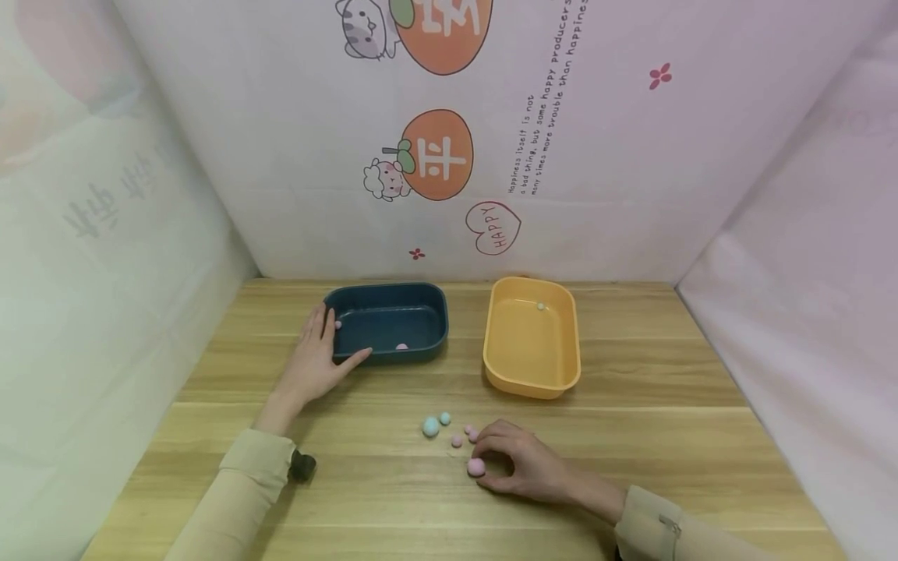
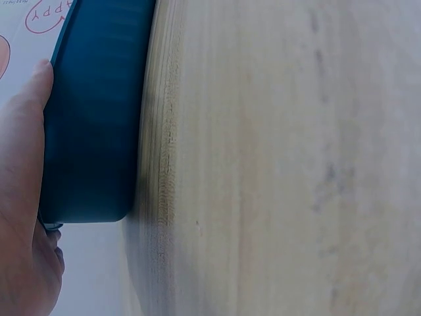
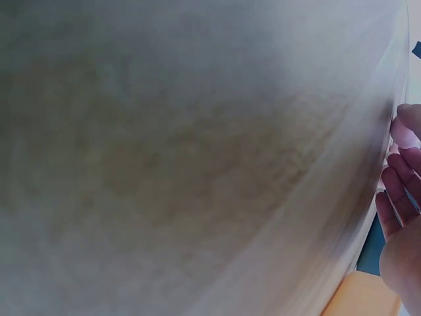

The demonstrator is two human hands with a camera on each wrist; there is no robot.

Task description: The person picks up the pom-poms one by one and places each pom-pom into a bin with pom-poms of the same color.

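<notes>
My left hand (image 1: 319, 362) rests at the left end of a dark blue rectangular container (image 1: 379, 357), fingers straight over the left rim and thumb along the front rim. In the left wrist view, the thumb lies along the rim of the container (image 2: 95, 131). Two small pink balls (image 1: 401, 347) are inside it. My right hand (image 1: 529, 465) pinches a larger pink ball (image 1: 476, 467) between thumb and forefinger, low over the table. Several smaller pink balls (image 1: 457, 441) lie just beyond those fingertips. Two light blue balls (image 1: 430, 427) sit left of them.
A yellow rectangular container (image 1: 494, 376) stands to the right of the blue one, with one small pale ball (image 1: 540, 306) inside. The wood-grain table (image 1: 379, 499) meets a printed white cloth wall (image 1: 596, 218) at the back, with cloth walls on both sides.
</notes>
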